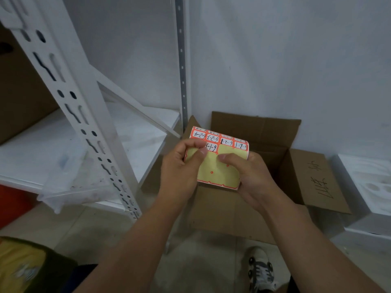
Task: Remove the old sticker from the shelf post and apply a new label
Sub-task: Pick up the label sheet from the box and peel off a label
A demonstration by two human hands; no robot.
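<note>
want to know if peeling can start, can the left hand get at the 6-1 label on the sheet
Probably yes: the left hand already grips the label sheet, its thumb beside the handwritten label, with nothing over it. The right hand steadies the sheet.

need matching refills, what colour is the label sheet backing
Pale yellow backing on the orange-red-bordered label sheet, head view.

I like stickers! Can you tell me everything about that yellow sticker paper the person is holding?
The sticker sheet is glossy yellow backing paper with an orange-red border. Most labels are already peeled off, leaving bare yellow. White labels with orange-red frames remain at its far end, handwritten in black with codes like 6-2-4 and 6-2-3. The sheet curls over at that end. The left hand pinches a label at its left edge, and the right hand grips its right side, thumb on top. It is held above an open cardboard box.
</note>
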